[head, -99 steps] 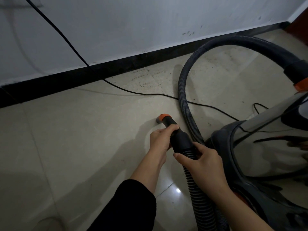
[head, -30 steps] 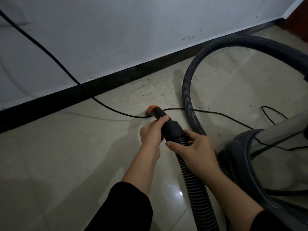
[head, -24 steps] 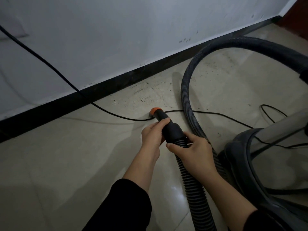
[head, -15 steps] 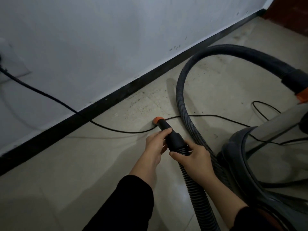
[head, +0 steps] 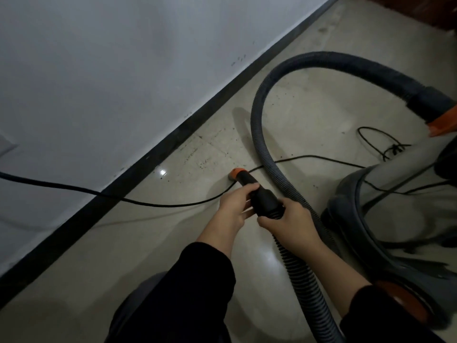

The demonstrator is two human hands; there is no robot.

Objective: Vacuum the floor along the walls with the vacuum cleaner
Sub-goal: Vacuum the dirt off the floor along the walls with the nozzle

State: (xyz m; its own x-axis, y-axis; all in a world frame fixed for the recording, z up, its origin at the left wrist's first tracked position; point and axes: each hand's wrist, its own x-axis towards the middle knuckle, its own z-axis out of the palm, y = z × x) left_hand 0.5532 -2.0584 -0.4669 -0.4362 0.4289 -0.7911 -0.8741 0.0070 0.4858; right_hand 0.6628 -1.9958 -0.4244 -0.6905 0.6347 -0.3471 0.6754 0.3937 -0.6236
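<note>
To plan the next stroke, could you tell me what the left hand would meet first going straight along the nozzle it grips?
Probably the thin black power cable crossing at the black nozzle's orange tip; depth is unclear. Beyond lies the black skirting board.

The scene is being lit dimly and coolly, with no lamp being shown. Two glare spots are being thrown back by the glossy floor (head: 123,243): a small one near the baseboard (head: 148,157), a broader one beside the hose (head: 257,134). A soft hose shadow is being cast toward the wall (head: 99,70). The sleeves (head: 197,280) are being lost in near-black, and the right edge is being smeared.
</note>
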